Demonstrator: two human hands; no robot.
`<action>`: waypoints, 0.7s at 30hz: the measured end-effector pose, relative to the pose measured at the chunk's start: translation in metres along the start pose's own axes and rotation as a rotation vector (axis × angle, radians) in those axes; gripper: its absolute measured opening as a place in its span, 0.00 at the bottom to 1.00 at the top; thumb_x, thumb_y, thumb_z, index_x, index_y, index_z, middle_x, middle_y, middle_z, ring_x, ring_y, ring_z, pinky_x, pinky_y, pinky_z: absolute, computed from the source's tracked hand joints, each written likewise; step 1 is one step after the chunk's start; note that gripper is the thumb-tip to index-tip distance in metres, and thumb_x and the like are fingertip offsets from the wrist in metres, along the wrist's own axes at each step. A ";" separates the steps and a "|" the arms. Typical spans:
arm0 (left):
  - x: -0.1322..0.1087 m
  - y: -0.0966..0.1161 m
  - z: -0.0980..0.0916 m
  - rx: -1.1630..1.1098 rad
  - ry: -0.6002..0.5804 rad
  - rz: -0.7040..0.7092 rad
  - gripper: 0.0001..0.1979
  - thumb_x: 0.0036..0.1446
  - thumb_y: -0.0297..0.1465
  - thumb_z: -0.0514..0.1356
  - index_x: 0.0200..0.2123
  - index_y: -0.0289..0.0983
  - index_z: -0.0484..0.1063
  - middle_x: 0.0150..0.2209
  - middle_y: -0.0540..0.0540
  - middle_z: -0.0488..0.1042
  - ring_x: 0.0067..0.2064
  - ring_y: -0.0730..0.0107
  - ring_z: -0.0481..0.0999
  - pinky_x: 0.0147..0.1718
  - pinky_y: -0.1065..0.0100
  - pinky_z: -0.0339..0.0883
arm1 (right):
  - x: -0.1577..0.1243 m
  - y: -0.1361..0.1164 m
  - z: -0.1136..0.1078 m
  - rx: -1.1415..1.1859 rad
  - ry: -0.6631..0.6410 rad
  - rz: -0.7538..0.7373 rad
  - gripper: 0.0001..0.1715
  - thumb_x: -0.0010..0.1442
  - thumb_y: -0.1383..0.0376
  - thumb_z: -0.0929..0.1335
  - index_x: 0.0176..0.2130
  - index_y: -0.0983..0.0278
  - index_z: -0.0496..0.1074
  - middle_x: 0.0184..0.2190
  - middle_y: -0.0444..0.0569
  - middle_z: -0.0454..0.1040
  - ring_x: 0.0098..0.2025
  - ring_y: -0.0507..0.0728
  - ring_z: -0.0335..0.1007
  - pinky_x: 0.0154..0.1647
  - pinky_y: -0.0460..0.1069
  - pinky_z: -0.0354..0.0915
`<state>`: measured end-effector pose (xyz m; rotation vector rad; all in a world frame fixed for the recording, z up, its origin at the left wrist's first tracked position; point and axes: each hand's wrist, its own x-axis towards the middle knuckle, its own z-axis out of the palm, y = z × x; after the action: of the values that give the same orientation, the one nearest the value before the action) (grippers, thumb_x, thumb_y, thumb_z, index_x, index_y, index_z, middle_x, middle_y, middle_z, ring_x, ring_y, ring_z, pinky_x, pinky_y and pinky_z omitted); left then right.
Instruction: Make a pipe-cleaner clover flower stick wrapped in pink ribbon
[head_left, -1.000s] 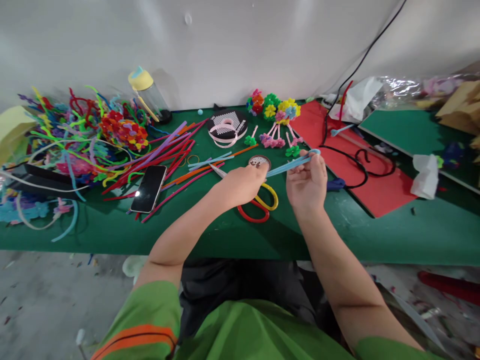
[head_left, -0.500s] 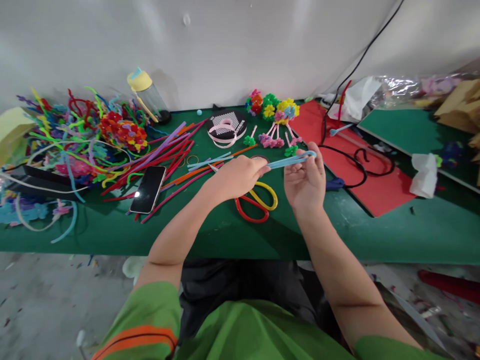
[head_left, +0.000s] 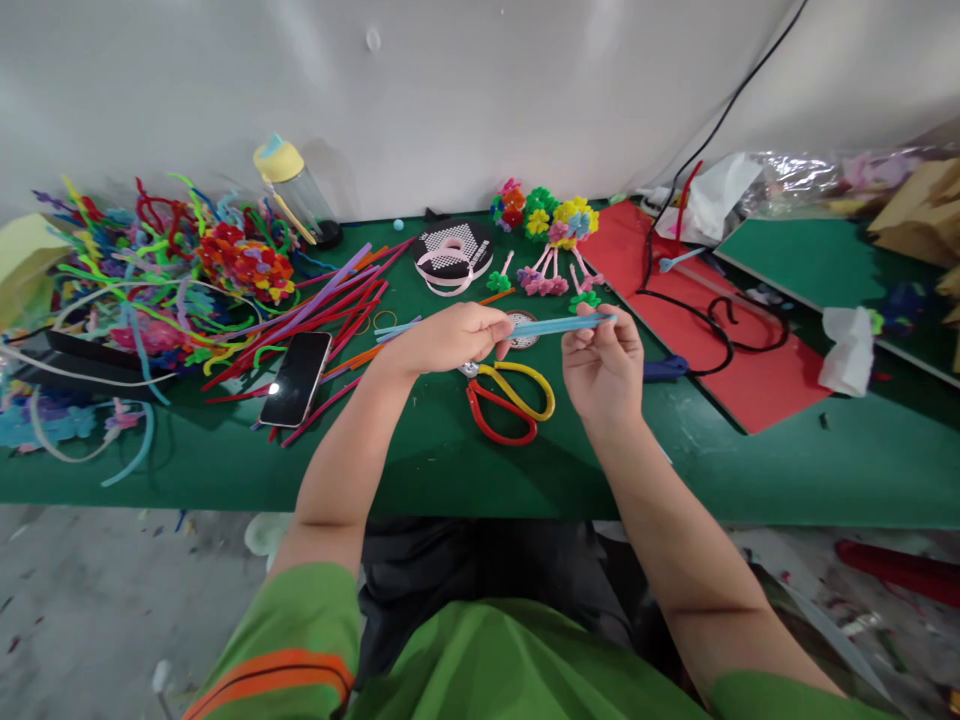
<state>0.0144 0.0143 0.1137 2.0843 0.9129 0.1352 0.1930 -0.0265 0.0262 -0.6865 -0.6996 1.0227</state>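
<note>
Light blue pipe cleaners (head_left: 551,326) stretch between my two hands above the green table. My left hand (head_left: 461,337) pinches their left end, its back facing up. Their right end is between the thumb and fingers of my right hand (head_left: 604,365), whose palm faces up. Below my hands lie scissors with one red and one yellow handle (head_left: 536,388); their blades are hidden by my left hand. A round reel (head_left: 523,330) sits behind the blue strands. More blue pieces (head_left: 394,328) lie left of my left hand.
Left, a phone (head_left: 296,380), red and orange pipe cleaners (head_left: 349,310), a colourful pile (head_left: 165,260) and a bottle (head_left: 292,190). Behind stand a ribbon spool (head_left: 453,250) and fuzzy flowers (head_left: 547,215). Right, a red board (head_left: 720,350) with a black cable (head_left: 731,350).
My left hand has moved left and slightly up, uncovering the scissors' pivot and the reel. My right hand has shifted slightly left and down, its fingers now closer together on the blue strands.
</note>
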 end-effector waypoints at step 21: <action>0.011 0.001 0.016 0.165 -0.003 0.000 0.12 0.59 0.31 0.44 0.33 0.35 0.65 0.24 0.49 0.69 0.25 0.76 0.67 0.26 0.72 0.57 | -0.013 0.009 0.012 -0.152 -0.052 0.021 0.08 0.46 0.61 0.73 0.29 0.60 0.73 0.25 0.41 0.77 0.22 0.49 0.72 0.26 0.46 0.69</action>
<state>0.0288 0.0105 0.1015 2.2353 0.9491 0.0585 0.1747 -0.0329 0.0236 -0.8027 -0.8232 1.0171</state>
